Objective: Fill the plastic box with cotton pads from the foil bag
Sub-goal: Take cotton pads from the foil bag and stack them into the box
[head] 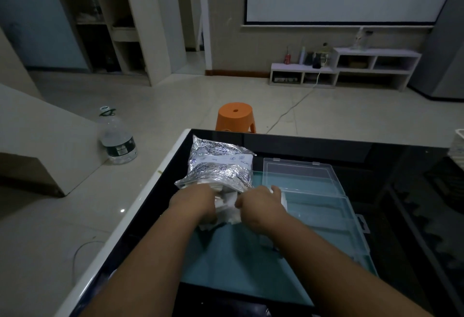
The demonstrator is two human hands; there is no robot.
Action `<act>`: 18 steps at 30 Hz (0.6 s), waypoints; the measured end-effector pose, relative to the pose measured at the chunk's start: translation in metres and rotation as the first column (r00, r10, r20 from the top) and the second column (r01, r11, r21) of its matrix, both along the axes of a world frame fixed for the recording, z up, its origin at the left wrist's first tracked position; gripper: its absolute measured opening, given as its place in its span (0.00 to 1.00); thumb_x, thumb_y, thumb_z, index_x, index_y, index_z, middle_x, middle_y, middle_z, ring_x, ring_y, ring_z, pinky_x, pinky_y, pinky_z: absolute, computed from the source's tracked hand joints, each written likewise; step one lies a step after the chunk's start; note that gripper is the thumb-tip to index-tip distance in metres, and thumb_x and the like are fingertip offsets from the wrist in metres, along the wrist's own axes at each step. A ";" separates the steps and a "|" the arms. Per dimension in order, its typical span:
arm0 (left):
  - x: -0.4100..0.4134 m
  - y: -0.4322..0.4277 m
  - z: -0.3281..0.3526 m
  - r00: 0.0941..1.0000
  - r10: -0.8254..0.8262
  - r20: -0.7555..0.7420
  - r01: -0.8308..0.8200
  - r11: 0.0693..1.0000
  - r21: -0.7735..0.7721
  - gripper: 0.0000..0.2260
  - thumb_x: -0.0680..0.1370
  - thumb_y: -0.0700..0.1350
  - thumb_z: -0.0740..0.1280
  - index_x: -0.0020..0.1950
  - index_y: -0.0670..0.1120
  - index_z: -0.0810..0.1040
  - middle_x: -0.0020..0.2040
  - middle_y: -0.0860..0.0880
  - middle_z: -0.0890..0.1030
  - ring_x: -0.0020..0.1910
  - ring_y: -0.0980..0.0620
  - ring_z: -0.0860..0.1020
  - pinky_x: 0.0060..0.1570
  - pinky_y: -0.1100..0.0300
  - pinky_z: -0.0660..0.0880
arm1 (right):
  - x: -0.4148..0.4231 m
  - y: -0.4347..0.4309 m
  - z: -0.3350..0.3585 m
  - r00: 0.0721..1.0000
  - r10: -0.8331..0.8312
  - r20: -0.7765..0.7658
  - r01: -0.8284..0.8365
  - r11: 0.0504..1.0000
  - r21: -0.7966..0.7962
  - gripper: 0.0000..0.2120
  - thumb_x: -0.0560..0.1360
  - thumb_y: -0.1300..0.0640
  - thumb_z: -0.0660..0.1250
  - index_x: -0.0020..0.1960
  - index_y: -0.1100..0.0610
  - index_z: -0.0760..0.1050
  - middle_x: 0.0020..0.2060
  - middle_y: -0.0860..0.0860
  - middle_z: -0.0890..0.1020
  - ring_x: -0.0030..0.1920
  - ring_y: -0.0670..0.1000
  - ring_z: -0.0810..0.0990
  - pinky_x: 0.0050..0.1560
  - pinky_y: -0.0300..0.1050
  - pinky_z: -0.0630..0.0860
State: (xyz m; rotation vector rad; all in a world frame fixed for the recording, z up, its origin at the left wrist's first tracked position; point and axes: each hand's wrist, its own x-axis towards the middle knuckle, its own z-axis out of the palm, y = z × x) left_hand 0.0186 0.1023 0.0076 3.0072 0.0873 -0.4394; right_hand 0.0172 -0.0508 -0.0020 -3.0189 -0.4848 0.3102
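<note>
White cotton pads [227, 208] are sitting bunched between both hands at the near-middle of the counter [401, 178], spilling from the mouth of the foil bag. The left hand [194, 202] is curling round the stack from its side, fingertips hiding inside the bag's mouth. The right hand [261, 207] is clamping the same stack from the other side, thumb pressing in. These pads are looking light, soft and loosely stacked, so squeezing the stack across its sides is probably going to hold it together better than pinching the top. Just beyond, the foil bag [221, 166] is lying flat, crinkly and likely slippery, bulging with more pads. Beside it on the right, the clear plastic box [324, 206] is lying open with its lid [296, 173] folded back. Its compartments are appearing mostly bare, though something white by the right fingers is too hidden to place. Farther off, an orange stool [234, 115] is standing on the floor.
</note>
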 end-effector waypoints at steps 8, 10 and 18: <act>0.000 0.002 0.022 0.986 0.163 0.017 -0.145 0.915 -0.377 0.09 0.69 0.49 0.68 0.38 0.43 0.80 0.38 0.47 0.80 0.39 0.49 0.79 0.35 0.62 0.72 | -0.010 -0.032 0.026 0.977 -0.211 -0.027 0.206 0.908 0.364 0.15 0.73 0.57 0.62 0.55 0.49 0.83 0.53 0.49 0.84 0.55 0.53 0.78 0.63 0.51 0.69; -0.001 -0.004 0.027 0.980 0.201 0.003 -0.177 0.869 -0.462 0.11 0.68 0.50 0.69 0.37 0.42 0.80 0.37 0.46 0.80 0.40 0.47 0.80 0.39 0.59 0.73 | -0.014 -0.043 0.030 0.958 -0.277 -0.072 0.279 0.848 0.451 0.14 0.73 0.58 0.65 0.54 0.50 0.84 0.53 0.49 0.84 0.54 0.52 0.80 0.60 0.48 0.75; -0.002 -0.041 0.024 0.943 0.331 0.029 -0.220 0.687 -0.693 0.08 0.72 0.44 0.67 0.34 0.42 0.76 0.32 0.46 0.77 0.30 0.50 0.75 0.29 0.64 0.66 | -0.016 -0.068 0.026 0.868 -0.463 -0.179 0.443 0.558 0.702 0.10 0.72 0.64 0.69 0.37 0.50 0.77 0.40 0.50 0.82 0.44 0.54 0.81 0.49 0.56 0.81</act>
